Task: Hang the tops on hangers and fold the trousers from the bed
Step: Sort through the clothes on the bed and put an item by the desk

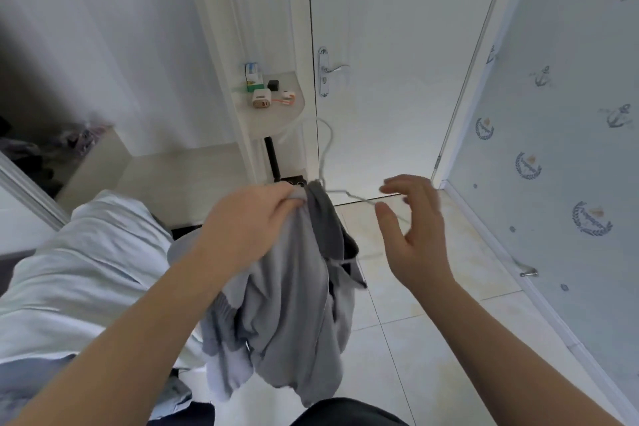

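Observation:
A grey top (294,315) with a darker collar hangs in the air over the tiled floor. My left hand (249,218) grips its fabric at the shoulder, next to the neck. A thin pale wire hanger (326,145) sticks up out of the collar, its hook pointing up toward the door. One hanger arm runs right toward my right hand (411,221). That hand is blurred, fingers spread and slightly bent, and I cannot tell whether it touches the wire. The bed (69,273) with pale blue bedding lies at the left.
A white door (397,62) with a metal handle stands ahead. A small corner shelf (273,114) holds chargers and a box. A wall with anchor wallpaper (553,149) runs along the right. Dark clothes lie in an open wardrobe (31,156) at the left.

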`<state>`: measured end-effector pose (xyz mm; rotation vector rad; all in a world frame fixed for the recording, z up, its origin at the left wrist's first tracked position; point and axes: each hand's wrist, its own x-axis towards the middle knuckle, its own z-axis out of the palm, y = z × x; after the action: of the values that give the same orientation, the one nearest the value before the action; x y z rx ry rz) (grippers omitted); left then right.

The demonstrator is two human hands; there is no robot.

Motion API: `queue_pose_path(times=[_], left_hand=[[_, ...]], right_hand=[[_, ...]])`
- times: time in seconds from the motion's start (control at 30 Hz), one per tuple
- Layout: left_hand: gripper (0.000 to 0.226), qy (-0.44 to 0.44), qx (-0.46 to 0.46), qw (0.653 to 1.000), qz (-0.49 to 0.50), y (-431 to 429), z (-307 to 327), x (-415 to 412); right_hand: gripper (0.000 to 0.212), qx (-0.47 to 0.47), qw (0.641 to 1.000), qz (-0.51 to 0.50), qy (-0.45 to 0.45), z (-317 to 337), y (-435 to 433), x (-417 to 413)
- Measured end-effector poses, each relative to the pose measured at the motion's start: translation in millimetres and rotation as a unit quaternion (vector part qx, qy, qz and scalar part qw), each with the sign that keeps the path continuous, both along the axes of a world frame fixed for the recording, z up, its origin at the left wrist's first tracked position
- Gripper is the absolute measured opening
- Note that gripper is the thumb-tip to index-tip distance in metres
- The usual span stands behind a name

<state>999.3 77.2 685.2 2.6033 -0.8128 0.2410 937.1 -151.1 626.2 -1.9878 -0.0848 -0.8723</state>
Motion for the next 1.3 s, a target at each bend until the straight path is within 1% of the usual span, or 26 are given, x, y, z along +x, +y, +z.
queue_pose_path(times=[0.03, 0.07, 0.13, 0.2, 0.23, 0.27, 0.33, 0.37, 0.4, 0.43, 0.47, 0.5, 0.57, 0.6, 0.67, 0.73, 0.8, 0.87, 0.9, 0.97, 1.03, 1.1, 1.13, 1.17, 1.23, 1.3], left_hand=[[0.031, -0.006, -0.044, 0.999, 0.015, 5, -4, 0], [0.027, -0.015, -0.086, 0.996, 0.031, 7, -6, -1], [0.030, -0.025, -0.154, 0.986, 0.058, 8, -9, -9], [0.040, -0.030, -0.200, 0.977, 0.073, 6, -11, -18], [0.043, -0.028, -0.214, 0.973, 0.080, 5, -13, -21], [0.043, -0.023, -0.221, 0.971, 0.091, 5, -15, -24], [0.038, -0.010, -0.226, 0.967, 0.117, 7, -21, -27], [0.032, -0.002, -0.234, 0.963, 0.132, 9, -25, -28], [0.021, 0.007, -0.249, 0.957, 0.147, 12, -28, -30], [0.012, 0.018, -0.270, 0.950, 0.158, 14, -30, -32], [0.008, 0.026, -0.290, 0.943, 0.160, 15, -33, -34], [0.007, 0.034, -0.307, 0.939, 0.152, 16, -36, -37], [0.003, 0.045, -0.328, 0.935, 0.126, 15, -39, -42], [0.004, 0.045, -0.334, 0.934, 0.115, 16, -40, -43], [0.005, 0.043, -0.345, 0.932, 0.106, 22, -41, -44], [0.010, 0.043, -0.340, 0.934, 0.100, 33, -42, -43], [0.016, 0.040, -0.317, 0.943, 0.091, 44, -45, -44], [0.011, 0.060, -0.308, 0.945, 0.092, 54, -50, -47], [0.007, 0.075, -0.307, 0.944, 0.092, 58, -52, -48], [0.007, 0.081, -0.303, 0.946, 0.086, 66, -54, -51], [0.011, 0.066, -0.278, 0.955, 0.085, 76, -53, -52], [0.021, 0.066, -0.243, 0.963, 0.091, 85, -51, -52], [0.025, 0.074, -0.233, 0.965, 0.094, 89, -51, -52], [0.030, 0.080, -0.225, 0.966, 0.096, 92, -50, -53], [0.037, 0.086, -0.213, 0.968, 0.095, 94, -48, -53], [0.037, 0.083, -0.194, 0.973, 0.092, 93, -45, -52]], right_hand=[[0.020, -0.026, 1.000, -0.012, -0.010, -8, 2, -3], [0.022, -0.032, 0.999, 0.010, 0.010, -16, 6, -6], [0.032, -0.009, 0.987, 0.117, 0.111, -24, 19, -8], [0.044, 0.003, 0.958, 0.205, 0.201, -28, 31, -3], [0.044, 0.006, 0.948, 0.224, 0.227, -30, 34, 1], [0.036, 0.009, 0.942, 0.231, 0.242, -30, 38, 4], [0.007, 0.014, 0.947, 0.209, 0.242, -30, 42, 7], [0.009, 0.007, 0.955, 0.196, 0.221, -32, 43, 6], [0.017, -0.001, 0.962, 0.189, 0.196, -36, 42, 3], [0.020, 0.003, 0.962, 0.200, 0.185, -38, 41, 0], [0.018, 0.019, 0.953, 0.230, 0.197, -42, 41, -2], [0.014, 0.020, 0.934, 0.265, 0.240, -44, 41, -4], [0.023, -0.031, 0.883, 0.315, 0.347, -56, 41, -3], [0.024, -0.060, 0.861, 0.324, 0.387, -65, 41, -2], [0.026, -0.122, 0.846, 0.309, 0.418, -83, 36, 1], [0.023, -0.227, 0.847, 0.269, 0.399, -99, 25, 5], [0.015, -0.335, 0.845, 0.222, 0.352, -106, 9, 9], [0.021, -0.421, 0.833, 0.185, 0.308, -106, -8, 14], [0.021, -0.449, 0.829, 0.168, 0.287, -104, -16, 16], [0.020, -0.476, 0.829, 0.145, 0.256, -100, -31, 19], [0.023, -0.488, 0.832, 0.124, 0.233, -96, -44, 22], [0.026, -0.481, 0.836, 0.104, 0.242, -90, -56, 28], [0.026, -0.467, 0.844, 0.101, 0.244, -86, -61, 31], [0.024, -0.445, 0.856, 0.106, 0.239, -82, -65, 33], [0.025, -0.369, 0.886, 0.137, 0.246, -67, -69, 34], [0.024, -0.300, 0.907, 0.155, 0.252, -44, -65, 34]])
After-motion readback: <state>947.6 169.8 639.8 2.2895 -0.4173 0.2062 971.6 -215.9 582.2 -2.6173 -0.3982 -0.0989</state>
